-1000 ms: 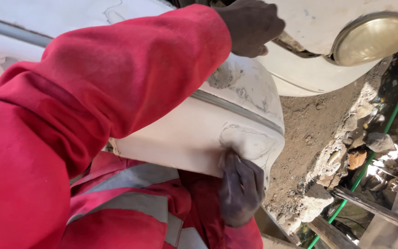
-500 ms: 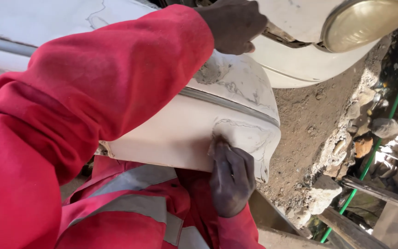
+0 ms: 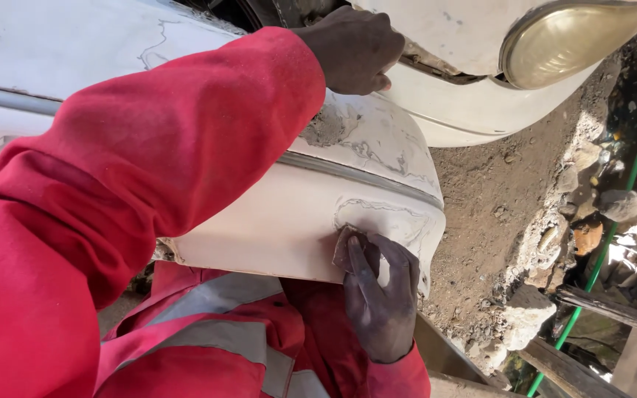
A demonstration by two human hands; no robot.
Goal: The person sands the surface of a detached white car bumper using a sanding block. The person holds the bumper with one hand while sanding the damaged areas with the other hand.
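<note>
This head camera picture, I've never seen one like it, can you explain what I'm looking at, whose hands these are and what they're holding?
The picture comes from a camera worn on a person's head, looking down at their own two hands. The person wears red overalls with grey reflective stripes. In front of them is a white car bumper, its paint scuffed and patched, and above it a round headlight. The left hand, at the end of the big red sleeve, rests on top of the car body by the gap above the bumper. The right hand presses a small dark piece, apparently sandpaper, flat against the bumper's lower corner. On the right lie dirt, stones and a green hose.
</note>
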